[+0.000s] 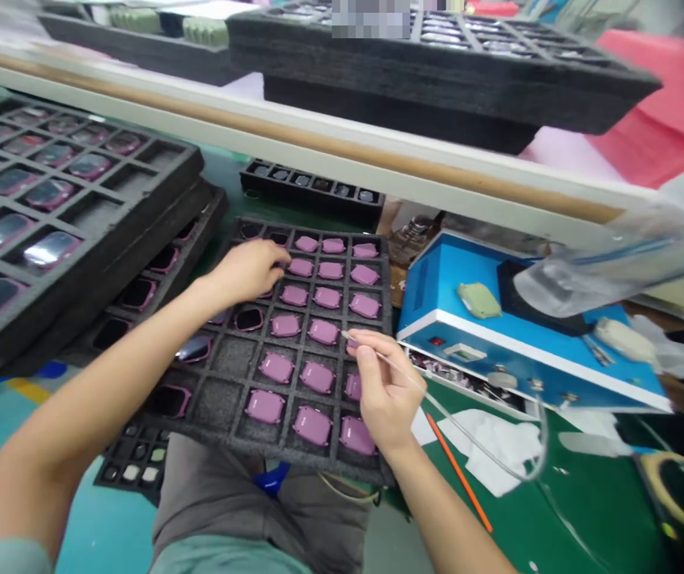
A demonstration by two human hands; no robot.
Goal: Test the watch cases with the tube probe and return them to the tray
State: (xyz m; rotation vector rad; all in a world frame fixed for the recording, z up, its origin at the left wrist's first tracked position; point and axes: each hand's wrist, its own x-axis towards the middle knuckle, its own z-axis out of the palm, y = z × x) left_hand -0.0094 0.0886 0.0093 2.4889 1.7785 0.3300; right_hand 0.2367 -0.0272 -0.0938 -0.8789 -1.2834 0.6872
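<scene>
A black foam tray (216, 402) divided into compartments lies in front of me, tilted slightly. Several purple watch cases (318, 377) sit in its right columns, and dark-screened pieces (249, 319) lie toward its left. My left hand (258, 269) reaches over the tray's upper left with bent fingers; its fingertips dip among the compartments, and what they pinch is hidden. Between the thumb and fingers of my right hand (387, 391) is a thin clear tube (458, 426), its tip close to a purple case in the right half. The tube loops back to a blue machine (497, 351).
Stacked foam trays (139, 187) with dark-screened watches stand at left. A shelf edge (318, 135) crosses above, bearing more trays. On the green table at right lie a white tissue (485, 446), an orange stick (458, 470) and a tape roll (677, 486). Pale green pieces (478, 300) rest on the machine.
</scene>
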